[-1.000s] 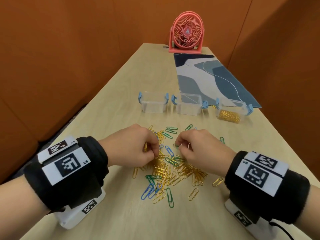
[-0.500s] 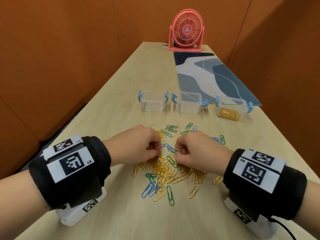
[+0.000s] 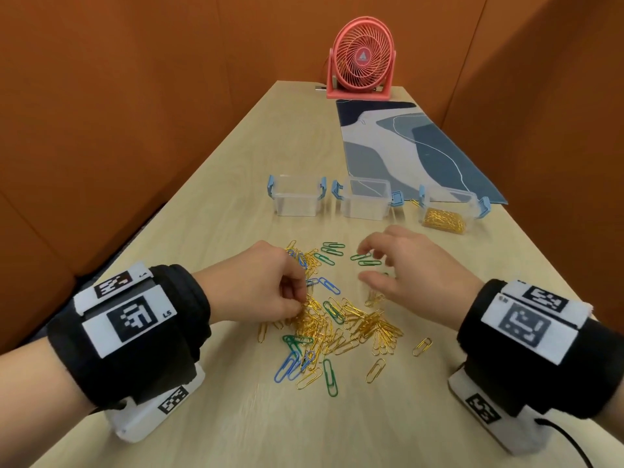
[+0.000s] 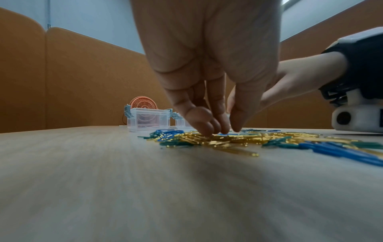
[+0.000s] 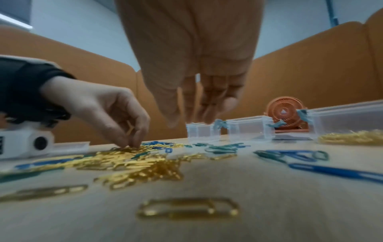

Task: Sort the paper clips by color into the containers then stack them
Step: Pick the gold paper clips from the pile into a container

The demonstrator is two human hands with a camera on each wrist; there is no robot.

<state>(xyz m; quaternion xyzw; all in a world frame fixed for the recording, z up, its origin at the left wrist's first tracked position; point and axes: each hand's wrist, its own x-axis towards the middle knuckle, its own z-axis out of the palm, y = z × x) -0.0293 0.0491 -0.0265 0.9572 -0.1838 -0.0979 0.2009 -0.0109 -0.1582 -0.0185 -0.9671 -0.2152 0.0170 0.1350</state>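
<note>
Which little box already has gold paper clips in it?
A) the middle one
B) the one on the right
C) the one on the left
B: the right box holds a heap of gold clips, while the left box and middle box look empty.

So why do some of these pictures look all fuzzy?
In the right wrist view the right hand and the nearest gold clip are smeared, probably from motion and closeness. In the left wrist view the near table is soft, while the left hand's fingers look sharper. The head view is mostly crisp.
</note>
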